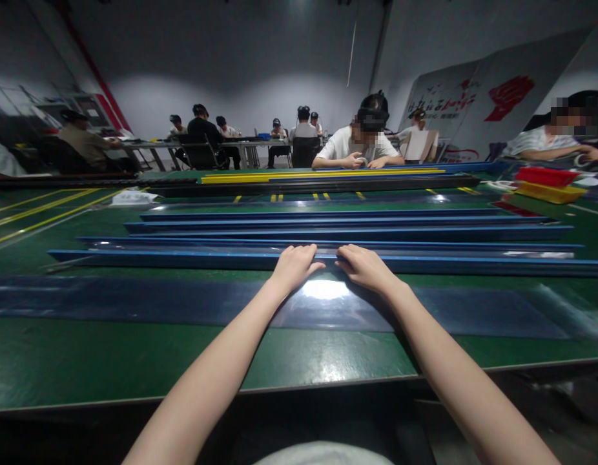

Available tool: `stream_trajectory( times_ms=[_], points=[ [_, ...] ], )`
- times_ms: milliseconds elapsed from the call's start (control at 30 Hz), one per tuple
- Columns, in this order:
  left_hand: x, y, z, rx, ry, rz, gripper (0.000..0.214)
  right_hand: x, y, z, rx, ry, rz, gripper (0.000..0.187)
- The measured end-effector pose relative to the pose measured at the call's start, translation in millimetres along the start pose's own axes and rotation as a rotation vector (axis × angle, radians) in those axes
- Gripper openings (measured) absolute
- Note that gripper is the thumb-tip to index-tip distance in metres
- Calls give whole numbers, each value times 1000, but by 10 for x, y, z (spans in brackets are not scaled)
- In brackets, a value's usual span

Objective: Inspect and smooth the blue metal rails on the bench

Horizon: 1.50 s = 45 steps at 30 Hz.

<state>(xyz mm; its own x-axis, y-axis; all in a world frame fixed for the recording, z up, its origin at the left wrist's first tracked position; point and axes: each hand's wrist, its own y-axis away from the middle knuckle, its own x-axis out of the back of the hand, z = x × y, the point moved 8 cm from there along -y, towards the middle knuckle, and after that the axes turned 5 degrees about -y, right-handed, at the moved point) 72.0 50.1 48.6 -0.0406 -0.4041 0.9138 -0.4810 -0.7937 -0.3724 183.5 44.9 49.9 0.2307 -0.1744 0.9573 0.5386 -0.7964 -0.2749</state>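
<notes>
Both my hands rest side by side on the nearest long blue strip [183, 260], at its middle. My left hand [296, 266] lies palm down with its fingers curled over the strip's far edge. My right hand [364, 266] does the same just to the right, thumb pointing toward the left hand. The strip runs across the green table [86, 361] from left to right. Under my wrists lies a flat dark blue glossy sheet [134, 300] catching a bright reflection.
Several more long blue strips [328, 223] lie parallel behind the near one. A yellow strip [323, 174] and dark rails lie farther back. Red and yellow trays [546, 184] sit at the far right. A person in a white shirt [360, 145] sits opposite; others work at tables behind.
</notes>
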Motion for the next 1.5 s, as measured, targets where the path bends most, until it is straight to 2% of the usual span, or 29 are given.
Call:
stream_trajectory(
  times_ms=[767,967,1300,1500],
  points=[
    [-21,10,9,-41,-14,-5,32,12,-40,23,0,15,-11,13],
    [-10,19,18,-58,-31,21,32,53,-27,54,-35,-5,-27,10],
    [11,25,25,-68,-54,62,32,131,94,265,-129,18,-79,10],
    [-26,27,12,-64,-58,73,34,108,94,259,-152,58,-89,10]
  ],
)
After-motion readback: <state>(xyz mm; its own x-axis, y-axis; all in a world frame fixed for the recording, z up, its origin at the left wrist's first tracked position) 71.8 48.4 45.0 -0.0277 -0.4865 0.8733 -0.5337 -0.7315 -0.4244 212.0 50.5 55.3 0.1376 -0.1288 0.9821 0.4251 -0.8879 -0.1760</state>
